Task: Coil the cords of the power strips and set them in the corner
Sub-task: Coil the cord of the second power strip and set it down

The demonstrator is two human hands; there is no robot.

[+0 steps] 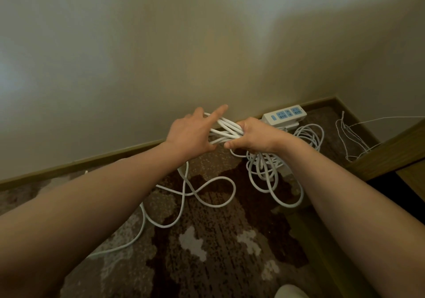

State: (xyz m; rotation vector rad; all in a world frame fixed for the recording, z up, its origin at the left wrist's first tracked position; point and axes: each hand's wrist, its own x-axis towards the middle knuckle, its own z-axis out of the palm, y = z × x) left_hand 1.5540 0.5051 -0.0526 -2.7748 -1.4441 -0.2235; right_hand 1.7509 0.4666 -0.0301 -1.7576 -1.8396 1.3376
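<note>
While R hand (250, 136) grips smooth white cord loops (226, 129) | L hand (190, 134) splayed, maybe touching.

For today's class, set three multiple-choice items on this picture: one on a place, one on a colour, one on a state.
1. Where does the power strip lie?
A. On the carpet in the corner by the wall
B. In the left hand
C. On the wooden furniture

2. What colour are its socket faces?
A. Red
B. Blue
C. Black

3. What is the right hand doing?
A. Resting flat on the carpet
B. Pointing at the wall
C. Gripping a bundle of white cord

Key: 1 A, it sits against the baseboard near the corner; 2 B, the panels show light blue; 3 C, its fingers curl round the loops while the left hand is spread beside them.
</note>
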